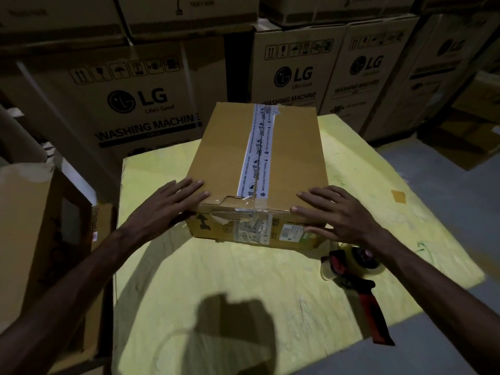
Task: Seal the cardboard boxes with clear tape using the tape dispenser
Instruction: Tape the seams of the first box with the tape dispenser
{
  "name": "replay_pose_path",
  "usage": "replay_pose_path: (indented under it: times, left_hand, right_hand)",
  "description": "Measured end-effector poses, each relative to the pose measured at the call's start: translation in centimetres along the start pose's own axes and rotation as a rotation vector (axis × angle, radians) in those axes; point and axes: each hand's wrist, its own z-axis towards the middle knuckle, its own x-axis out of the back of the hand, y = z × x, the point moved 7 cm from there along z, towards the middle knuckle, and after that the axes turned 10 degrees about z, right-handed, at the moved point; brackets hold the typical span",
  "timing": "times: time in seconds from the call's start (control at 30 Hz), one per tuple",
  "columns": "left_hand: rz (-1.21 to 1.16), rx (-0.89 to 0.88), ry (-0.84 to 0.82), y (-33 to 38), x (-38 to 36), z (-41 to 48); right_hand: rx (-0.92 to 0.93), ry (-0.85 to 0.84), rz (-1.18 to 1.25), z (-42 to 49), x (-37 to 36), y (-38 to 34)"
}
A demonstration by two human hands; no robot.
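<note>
One cardboard box (259, 169), printed tape along its top seam, on yellow worktop (230, 280). My left hand (165, 204) and right hand (338, 212) rest flat, fingers straight, on its near corners. Tape dispenser (349, 269) lies just beside the box.

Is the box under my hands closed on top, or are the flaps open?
Closed: both flaps of the cardboard box lie flat, with printed tape running along their seam.
</note>
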Motion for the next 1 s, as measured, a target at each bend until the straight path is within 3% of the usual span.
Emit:
replay_pose_path:
  times: [0.07, 0.2, 0.33, 0.53, 0.63, 0.8, 0.9, 1.0]
  left_hand:
    - [0.038, -0.109, -0.061, 0.8, -0.1, 1.2]
    - [0.173, -0.288, -0.026, 2.4, -0.1, 1.7]
    - [0.217, -0.327, 0.035, 3.0, -0.1, 1.1]
    - [0.185, -0.338, 0.055, 1.9, 0.5, -0.3]
    - [0.137, -0.264, 0.085, 1.3, 0.8, -1.7]
    - [-0.076, 0.009, 0.365, 4.3, 5.3, 0.7]
    - [-0.142, 0.036, 0.268, 7.0, 5.6, 4.9]
    - [-0.177, 0.059, 0.210, 8.0, 4.9, 7.3]
  right_hand:
    - [0.069, 0.014, -0.016, 0.1, -0.4, -0.8]
    - [0.170, 0.016, -0.068, -1.5, -1.3, -1.0]
    - [0.269, -0.021, -0.121, -2.8, -1.7, -1.3]
    - [0.224, -0.084, -0.093, -3.6, -0.9, -1.1]
    - [0.136, -0.051, -0.059, -3.5, 0.6, -1.4]
    - [-0.225, 0.333, 0.143, 1.1, 3.2, -3.7]
    - [-0.451, 0.260, 0.305, 5.8, 1.0, -4.2]
    - [-0.533, 0.190, 0.360, 8.3, -1.1, -4.0]
